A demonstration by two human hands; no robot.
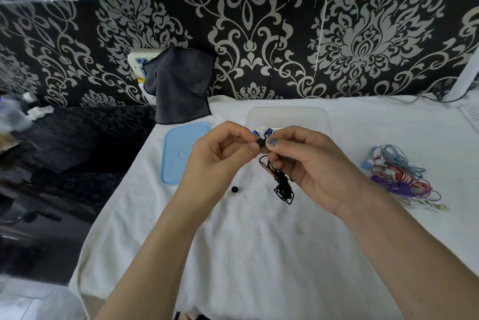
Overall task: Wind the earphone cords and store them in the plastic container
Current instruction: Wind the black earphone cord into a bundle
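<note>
- Two bare arms reach in from the bottom, over a white towel (259, 255) that covers the table.
- The towel near the arms is bare, so there is lots of room there. Its left edge runs at a slant, and past it the floor is dark.
- The left hand (220, 156) and the right hand (308, 164) meet in the middle, up above the towel.
- Both hands pinch a small black earbud (260, 143) between thumb and finger. The fingertips of the two hands almost touch.
- The right hand's other fingers are curled around the black earphone cord (283, 188). The cord hangs down from that hand in a loose, messy bunch, and its low end is at the towel.
- A little black ear tip (234, 189) lies alone on the towel, just below the left hand.
- A tangle of blue, red and purple earphones (399, 177) lies to the right, well apart from the hands.
- A blue lid (178, 153) lies flat to the left, partly behind the left hand.
- The clear plastic container (287, 117) sits open just behind the hands. Blue and white earphones (263, 131) peek out inside it.
- A dark grey cloth (181, 86) hangs at the far edge, against the patterned wall.
</note>
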